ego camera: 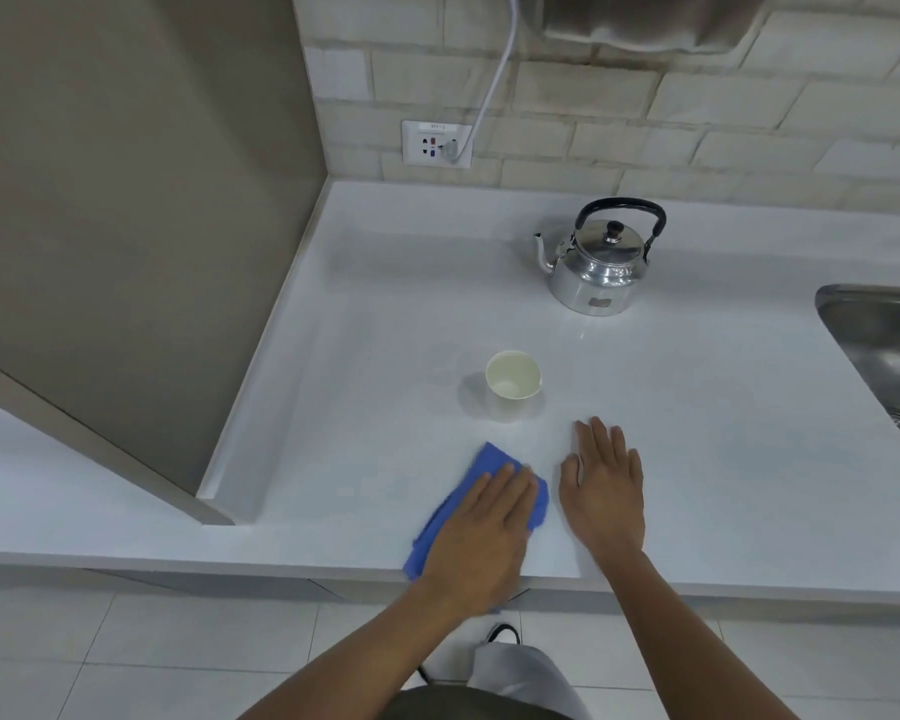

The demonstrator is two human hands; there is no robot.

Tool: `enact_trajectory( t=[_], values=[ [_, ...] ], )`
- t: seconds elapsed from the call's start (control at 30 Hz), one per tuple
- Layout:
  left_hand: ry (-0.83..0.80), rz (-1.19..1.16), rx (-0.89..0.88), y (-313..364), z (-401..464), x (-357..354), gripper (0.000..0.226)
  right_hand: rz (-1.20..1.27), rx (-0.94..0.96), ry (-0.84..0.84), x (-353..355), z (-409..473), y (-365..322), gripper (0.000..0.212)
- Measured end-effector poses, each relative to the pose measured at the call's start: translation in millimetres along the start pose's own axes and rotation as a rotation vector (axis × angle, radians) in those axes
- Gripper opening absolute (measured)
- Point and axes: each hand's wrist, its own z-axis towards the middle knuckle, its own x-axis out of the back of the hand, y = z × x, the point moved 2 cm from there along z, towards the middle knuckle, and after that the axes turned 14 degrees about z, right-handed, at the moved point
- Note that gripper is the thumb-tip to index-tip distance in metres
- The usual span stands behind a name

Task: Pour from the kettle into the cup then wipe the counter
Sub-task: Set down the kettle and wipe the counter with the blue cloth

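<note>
Wiping stage, judged from the layout; left hand (481, 527) presses flat, fingers straight, on blue cloth (440, 517) just before the cup (513, 385); right hand (605, 491) lies released beside it, bracing on the counter (723, 407); kettle (601, 259) parked behind the cup.
</note>
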Motion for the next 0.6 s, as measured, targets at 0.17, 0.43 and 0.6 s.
enact_trajectory(
  t=[0.17, 0.43, 0.6],
  values=[
    [0.024, 0.023, 0.06, -43, -24, -3, 0.055, 0.009, 0.004, 0.015, 0, -1, 2, 0.053],
    [-0.075, -0.028, -0.019, -22, 24, -8, 0.059, 0.028, 0.013, 0.03, -1, -1, 2, 0.056],
    [-0.097, -0.016, -0.11, -45, -18, -5, 0.058, 0.044, 0.014, 0.043, 0, 0, 2, 0.053]
  ],
)
